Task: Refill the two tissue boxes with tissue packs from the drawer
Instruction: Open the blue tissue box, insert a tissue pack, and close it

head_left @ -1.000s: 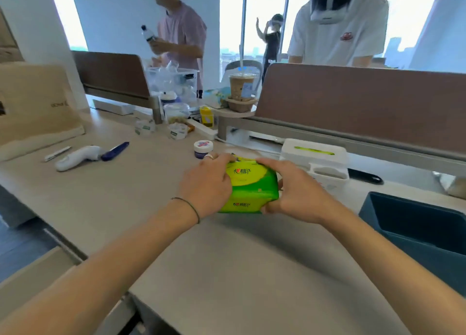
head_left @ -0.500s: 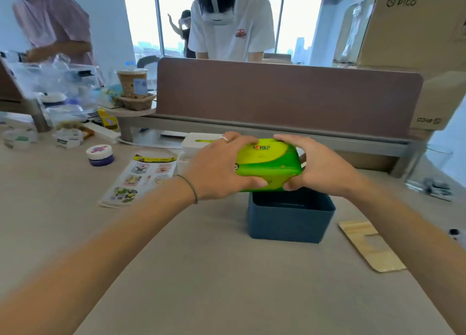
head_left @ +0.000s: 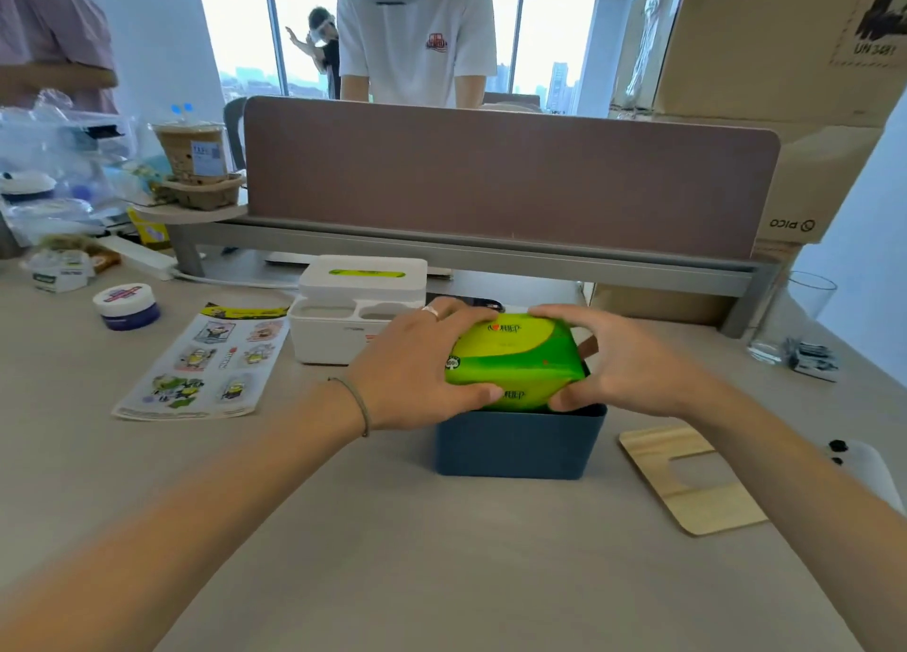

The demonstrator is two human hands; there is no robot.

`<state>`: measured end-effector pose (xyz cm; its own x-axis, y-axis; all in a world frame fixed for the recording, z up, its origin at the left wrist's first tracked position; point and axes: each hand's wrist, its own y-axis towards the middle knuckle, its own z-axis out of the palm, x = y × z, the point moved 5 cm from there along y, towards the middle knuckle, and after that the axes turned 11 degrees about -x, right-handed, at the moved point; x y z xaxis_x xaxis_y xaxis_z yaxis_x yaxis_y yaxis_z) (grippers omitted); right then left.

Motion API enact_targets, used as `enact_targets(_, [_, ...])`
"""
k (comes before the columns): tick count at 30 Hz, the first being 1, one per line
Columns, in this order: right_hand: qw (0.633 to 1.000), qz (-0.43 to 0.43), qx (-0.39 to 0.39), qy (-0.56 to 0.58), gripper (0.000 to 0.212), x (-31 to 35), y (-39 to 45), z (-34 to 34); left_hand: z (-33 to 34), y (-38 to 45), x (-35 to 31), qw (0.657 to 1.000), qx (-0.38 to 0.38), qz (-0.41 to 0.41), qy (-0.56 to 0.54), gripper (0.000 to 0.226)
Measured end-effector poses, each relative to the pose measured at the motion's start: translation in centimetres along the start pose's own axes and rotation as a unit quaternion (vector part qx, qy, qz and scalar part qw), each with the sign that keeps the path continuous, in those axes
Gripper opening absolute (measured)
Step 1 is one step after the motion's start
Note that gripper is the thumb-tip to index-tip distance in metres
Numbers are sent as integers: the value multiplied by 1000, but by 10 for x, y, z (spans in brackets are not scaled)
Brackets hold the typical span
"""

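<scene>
Both hands hold a green tissue pack (head_left: 515,357) by its ends, with its lower part sunk into the open top of a dark blue tissue box (head_left: 518,447) at the desk's middle. My left hand (head_left: 417,366) grips the pack's left end and my right hand (head_left: 623,362) grips its right end. The box's wooden lid (head_left: 687,479) lies flat on the desk to its right. A white tissue box (head_left: 358,308) with its lid on stands behind and to the left, a green strip showing in its slot.
A sticker sheet (head_left: 206,362) and a small jar (head_left: 126,305) lie at the left. A brown desk divider (head_left: 505,185) runs across the back, with cardboard boxes (head_left: 785,62) at the right. A glass (head_left: 790,317) and a white object (head_left: 864,470) sit at the right edge. People stand behind the divider.
My hands carried the green pack rightward from the desk to above the blue box, then lowered it so that its bottom now sits inside the box opening.
</scene>
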<state>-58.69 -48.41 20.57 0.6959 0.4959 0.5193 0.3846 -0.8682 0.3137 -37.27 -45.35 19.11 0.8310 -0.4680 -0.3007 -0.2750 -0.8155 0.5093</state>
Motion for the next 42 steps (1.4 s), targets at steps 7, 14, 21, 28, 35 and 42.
enact_targets(7, [998, -2, 67, 8, 81, -5, -4, 13, 12, -11, 8, 998, -13, 17, 66, 79])
enact_targets(14, [990, -18, 93, -104, 64, -5, -5, 30, 21, -17, 3, 992, -16, 21, 124, 70])
enact_targets(21, [987, -47, 67, -140, 50, 3, -6, 48, 16, -22, 4, 990, -11, 8, 143, 79])
enact_targets(28, [997, -34, -67, -24, 25, 3, -19, -4, 19, -6, -40, 992, -64, 9, 110, 47])
enact_targets(35, [993, 58, -103, -9, 24, -62, -69, -49, 69, 10, -151, 995, -52, 88, 11, 39])
enact_targets(42, [986, 131, -54, -93, 41, -125, -120, -68, 143, 4, -176, 988, 147, 17, 32, 94])
